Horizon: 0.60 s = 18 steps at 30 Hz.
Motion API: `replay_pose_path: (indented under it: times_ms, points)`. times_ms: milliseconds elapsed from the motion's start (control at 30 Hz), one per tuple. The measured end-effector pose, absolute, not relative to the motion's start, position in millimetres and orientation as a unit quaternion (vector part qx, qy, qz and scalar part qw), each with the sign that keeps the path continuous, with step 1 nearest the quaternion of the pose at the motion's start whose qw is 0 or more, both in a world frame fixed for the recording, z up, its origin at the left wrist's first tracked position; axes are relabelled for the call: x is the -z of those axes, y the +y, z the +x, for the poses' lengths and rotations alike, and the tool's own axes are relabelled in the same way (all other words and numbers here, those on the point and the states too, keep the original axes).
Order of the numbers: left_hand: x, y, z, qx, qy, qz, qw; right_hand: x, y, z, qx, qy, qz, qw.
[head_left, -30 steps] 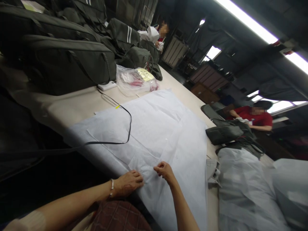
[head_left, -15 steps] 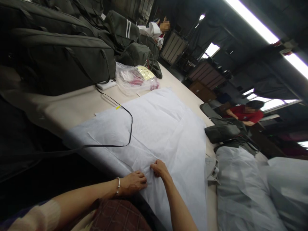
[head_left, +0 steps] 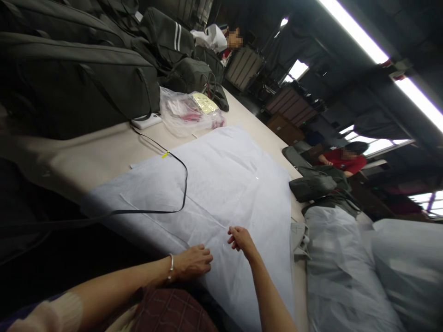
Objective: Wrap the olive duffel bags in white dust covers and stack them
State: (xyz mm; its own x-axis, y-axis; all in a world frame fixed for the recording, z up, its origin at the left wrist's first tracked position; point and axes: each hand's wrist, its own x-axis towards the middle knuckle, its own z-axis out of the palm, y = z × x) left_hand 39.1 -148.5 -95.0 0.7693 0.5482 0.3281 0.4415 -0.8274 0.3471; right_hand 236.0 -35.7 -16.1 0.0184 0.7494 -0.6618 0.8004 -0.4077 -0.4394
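Observation:
A large, thin white sheet (head_left: 221, 184), creased in places, lies over the table and hangs past its near edge. My left hand (head_left: 194, 262), with a silver bracelet at the wrist, rests on the near part of the sheet. Its fingers are curled down and look closed on the material, though the fingertips are hidden. To its right, my right hand (head_left: 241, 240) hovers at the sheet with fingers loosely apart and nothing visible in them. Across the sheet's left part runs a black cord (head_left: 186, 184) with a yellow tag (head_left: 165, 154).
Several dark bags (head_left: 90, 87) crowd the table's back left. Near them are a white power bank-like block (head_left: 147, 121) and a clear plastic bag (head_left: 187, 115). Wrapped bundles (head_left: 339, 267) and a grey object (head_left: 299, 240) stand at right. A co-worker in red (head_left: 342, 159) handles dark bags.
My right hand has come away from its pinch on the sheet, shifting right and up, and its fingers have spread. My left hand has stayed nearly in place. The view has turned slightly.

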Motion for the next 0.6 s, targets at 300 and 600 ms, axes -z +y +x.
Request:
replay_pose_path:
  times_ms: [300,600]
  points:
    - [101.0,-148.3,22.5,-0.196,0.253,0.939,0.127,83.4,-143.1,226.9,0.249,0.791,0.557,-0.042]
    - [112.8,-132.8,-21.3,-0.231,0.357,0.892,0.153,110.5,-95.1,245.9,0.294,0.69,0.646,-0.139]
